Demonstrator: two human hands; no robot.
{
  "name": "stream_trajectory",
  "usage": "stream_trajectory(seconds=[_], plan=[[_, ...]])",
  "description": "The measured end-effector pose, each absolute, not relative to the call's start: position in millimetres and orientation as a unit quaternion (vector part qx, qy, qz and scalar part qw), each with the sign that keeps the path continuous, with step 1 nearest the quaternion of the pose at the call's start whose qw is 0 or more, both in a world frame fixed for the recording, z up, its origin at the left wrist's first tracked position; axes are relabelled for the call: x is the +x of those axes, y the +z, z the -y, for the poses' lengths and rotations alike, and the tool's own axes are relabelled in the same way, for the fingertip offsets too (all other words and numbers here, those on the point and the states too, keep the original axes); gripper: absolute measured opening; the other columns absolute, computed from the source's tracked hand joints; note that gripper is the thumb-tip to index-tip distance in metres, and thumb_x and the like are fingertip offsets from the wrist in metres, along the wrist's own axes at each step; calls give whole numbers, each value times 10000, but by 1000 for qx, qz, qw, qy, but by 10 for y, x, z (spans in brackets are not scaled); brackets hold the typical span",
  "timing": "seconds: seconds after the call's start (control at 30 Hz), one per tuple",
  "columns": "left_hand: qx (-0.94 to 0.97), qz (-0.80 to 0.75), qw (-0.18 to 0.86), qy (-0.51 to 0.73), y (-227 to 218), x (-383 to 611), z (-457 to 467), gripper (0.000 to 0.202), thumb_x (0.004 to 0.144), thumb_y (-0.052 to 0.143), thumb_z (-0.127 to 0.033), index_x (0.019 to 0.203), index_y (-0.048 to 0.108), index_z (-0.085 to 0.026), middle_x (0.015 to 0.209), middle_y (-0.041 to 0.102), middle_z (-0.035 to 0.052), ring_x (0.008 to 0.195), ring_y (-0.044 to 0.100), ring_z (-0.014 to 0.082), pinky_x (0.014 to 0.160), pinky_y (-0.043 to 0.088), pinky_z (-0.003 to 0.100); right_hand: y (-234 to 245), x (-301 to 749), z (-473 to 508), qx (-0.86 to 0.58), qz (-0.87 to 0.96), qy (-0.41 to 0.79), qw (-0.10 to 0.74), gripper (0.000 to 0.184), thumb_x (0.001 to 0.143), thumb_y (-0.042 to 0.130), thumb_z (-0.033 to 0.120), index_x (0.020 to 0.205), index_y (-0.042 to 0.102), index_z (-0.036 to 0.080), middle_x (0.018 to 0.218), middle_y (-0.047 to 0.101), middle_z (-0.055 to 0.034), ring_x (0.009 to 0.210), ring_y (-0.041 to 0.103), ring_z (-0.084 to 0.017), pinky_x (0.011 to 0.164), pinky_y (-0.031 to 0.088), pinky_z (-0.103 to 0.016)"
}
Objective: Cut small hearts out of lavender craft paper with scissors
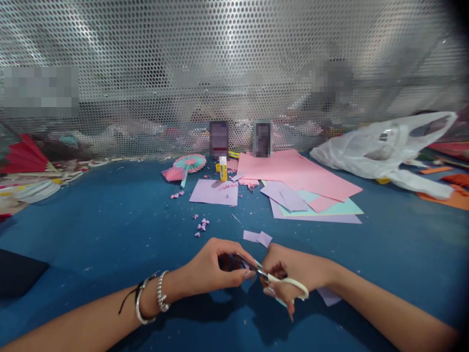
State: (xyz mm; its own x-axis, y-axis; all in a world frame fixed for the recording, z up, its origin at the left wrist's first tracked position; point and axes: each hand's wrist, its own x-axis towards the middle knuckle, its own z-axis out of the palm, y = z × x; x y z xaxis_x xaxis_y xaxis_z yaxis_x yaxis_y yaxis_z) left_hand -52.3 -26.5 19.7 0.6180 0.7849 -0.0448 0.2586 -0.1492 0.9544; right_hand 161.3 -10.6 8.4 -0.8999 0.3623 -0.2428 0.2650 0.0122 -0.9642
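Observation:
Low in the middle of the view, my right hand [286, 274] grips a pair of scissors [270, 277] by its cream handles. The blades point left toward my left hand [223, 264], whose thumb and fingers pinch a small scrap of lilac paper beside them. Most of that scrap is hidden by the fingers and blades. Two small lilac paper pieces [250, 236] lie on the blue table just beyond my hands. Several tiny lilac paper cutouts [202, 225] are grouped farther left. Another lilac piece [330, 297] sits partly under my right wrist.
Behind are a lilac sheet [212, 192], a glue stick [223, 170], folded paper fans [189, 164] and stacked pink sheets [289, 168]. A white plastic bag [351, 149] stands at the right. A dark flat object [20, 273] lies at left. Perforated metal [146, 73] closes off the back.

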Motion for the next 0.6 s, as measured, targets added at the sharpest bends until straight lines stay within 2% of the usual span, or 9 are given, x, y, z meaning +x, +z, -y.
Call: stream_trajectory(seconds=[0.1, 0.2, 0.3, 0.43, 0.6], plan=[[720, -360, 543, 239, 208, -522, 263, 190, 718, 630, -214, 884, 697, -150, 692, 606, 11, 469, 409, 39, 432, 300, 149, 65, 1615, 99, -224, 705, 672, 31, 306, 763, 580, 316, 549, 481, 120, 434, 482, 47, 385, 451, -36, 359, 299, -122], [724, -357, 542, 234, 214, -527, 259, 194, 720, 623, -202, 893, 698, -156, 710, 624, 16, 472, 426, 39, 437, 317, 145, 79, 1614, 97, -226, 703, 674, 25, 332, 758, 586, 359, 554, 478, 121, 446, 490, 42, 385, 442, -33, 350, 298, -118], [729, -354, 539, 231, 207, -535, 264, 204, 730, 615, -219, 908, 695, -158, 722, 639, 26, 481, 459, 46, 446, 350, 142, 116, 1611, 103, -227, 706, 670, 27, 282, 751, 568, 280, 538, 466, 126, 441, 476, 49, 383, 436, -33, 345, 281, -120], [722, -352, 551, 227, 196, -535, 284, 235, 736, 615, -264, 923, 687, -142, 709, 645, 43, 471, 506, 61, 444, 397, 150, 149, 1608, 120, -237, 706, 667, 30, 171, 674, 531, 133, 515, 470, 131, 414, 411, 75, 372, 436, -39, 345, 284, -127], [730, -356, 535, 231, 202, -530, 299, 219, 724, 613, -229, 893, 693, -114, 692, 642, 57, 472, 541, 80, 436, 417, 159, 154, 1605, 115, -233, 709, 665, 27, 135, 616, 512, 90, 505, 450, 136, 429, 419, 73, 408, 472, -50, 379, 330, -133]])
